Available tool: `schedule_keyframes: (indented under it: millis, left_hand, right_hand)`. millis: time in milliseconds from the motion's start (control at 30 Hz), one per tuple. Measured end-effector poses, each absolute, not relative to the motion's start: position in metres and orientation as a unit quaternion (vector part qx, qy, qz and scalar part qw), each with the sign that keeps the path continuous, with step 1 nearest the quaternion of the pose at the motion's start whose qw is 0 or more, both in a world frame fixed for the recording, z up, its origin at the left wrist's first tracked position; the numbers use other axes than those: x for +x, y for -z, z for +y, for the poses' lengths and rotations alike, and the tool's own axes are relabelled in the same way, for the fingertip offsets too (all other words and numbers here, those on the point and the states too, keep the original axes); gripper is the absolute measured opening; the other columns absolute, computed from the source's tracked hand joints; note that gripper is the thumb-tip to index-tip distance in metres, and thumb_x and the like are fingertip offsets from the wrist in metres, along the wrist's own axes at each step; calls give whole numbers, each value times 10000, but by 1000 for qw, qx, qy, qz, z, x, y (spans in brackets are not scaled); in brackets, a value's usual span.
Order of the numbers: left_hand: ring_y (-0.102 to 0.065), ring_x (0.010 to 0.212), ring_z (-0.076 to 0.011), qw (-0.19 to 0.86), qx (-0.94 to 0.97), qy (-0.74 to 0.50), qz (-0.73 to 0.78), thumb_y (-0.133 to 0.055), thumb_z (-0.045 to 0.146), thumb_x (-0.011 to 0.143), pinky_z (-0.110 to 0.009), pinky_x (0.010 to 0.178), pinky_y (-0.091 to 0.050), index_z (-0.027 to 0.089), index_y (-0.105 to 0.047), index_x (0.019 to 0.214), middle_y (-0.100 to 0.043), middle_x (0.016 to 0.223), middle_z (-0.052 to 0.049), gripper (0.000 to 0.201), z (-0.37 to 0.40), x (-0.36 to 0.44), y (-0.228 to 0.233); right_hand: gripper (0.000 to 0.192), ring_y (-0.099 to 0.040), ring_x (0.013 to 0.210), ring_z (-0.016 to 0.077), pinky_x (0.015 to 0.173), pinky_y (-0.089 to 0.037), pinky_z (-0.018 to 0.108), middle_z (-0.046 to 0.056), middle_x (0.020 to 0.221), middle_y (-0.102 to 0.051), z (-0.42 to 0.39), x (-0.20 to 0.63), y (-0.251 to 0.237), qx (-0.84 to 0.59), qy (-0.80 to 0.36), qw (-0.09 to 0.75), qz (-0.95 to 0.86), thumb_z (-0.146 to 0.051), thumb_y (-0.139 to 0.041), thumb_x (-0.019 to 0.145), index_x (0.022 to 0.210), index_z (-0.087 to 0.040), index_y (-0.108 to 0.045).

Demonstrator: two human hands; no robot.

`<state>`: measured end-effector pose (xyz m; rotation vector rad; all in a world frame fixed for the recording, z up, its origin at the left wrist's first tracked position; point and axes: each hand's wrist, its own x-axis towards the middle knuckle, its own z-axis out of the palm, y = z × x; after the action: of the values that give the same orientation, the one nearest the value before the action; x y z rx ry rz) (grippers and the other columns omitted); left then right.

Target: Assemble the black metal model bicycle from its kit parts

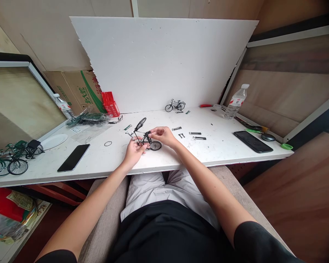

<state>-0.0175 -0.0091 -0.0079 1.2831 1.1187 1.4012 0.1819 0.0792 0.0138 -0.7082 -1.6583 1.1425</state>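
Note:
Near the table's front edge, a black model bicycle point(155, 145) is tilted between my two hands, one wheel raised to the upper left and the other low on the right. My left hand point(135, 150) is closed round the frame from the left. At the upper part near the lower wheel, my right hand point(162, 136) pinches a small black part of the bicycle, whose exact shape the fingers partly hide. Small black parts point(199, 138) lie right of my hands. A thin black ring point(108, 143) and a small green part point(128, 127) lie to the left.
A finished-looking model bicycle point(175, 105) stands by the white back board point(164, 62). Green model bicycles point(18, 166) crowd the left end. Phones point(74, 157) lie on both sides. A water bottle point(237, 102) stands right, and bagged parts point(89, 119) lie back left.

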Motion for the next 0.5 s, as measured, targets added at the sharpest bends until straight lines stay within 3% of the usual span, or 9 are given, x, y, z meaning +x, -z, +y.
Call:
schedule_keyframes:
  millis: [367,500]
  left_hand:
    - [-825,1085,-272,433,519,-572,465,-895,471,844,-333,808,-641,200,-574,1375,-765,1373,-223,677,-8,-20,12]
    - [-830,979,-233,406,524,-581,473,-874,470,862,-296,744,-634,182,-626,1337,-704,1480,-235,609,-8,-21,12]
  right_hand:
    - [499,-753,868,236,779,-609,375,125,1077,-854,75,185,-24,-357,-379,588,-620,-610,-896,801,1061,-185,-876]
    - [406,-747,932,250,828,-597,391,119,1106,-850,72,186,-25,-365,-306,620,-624,-574,-827,895,1056,-205,-876]
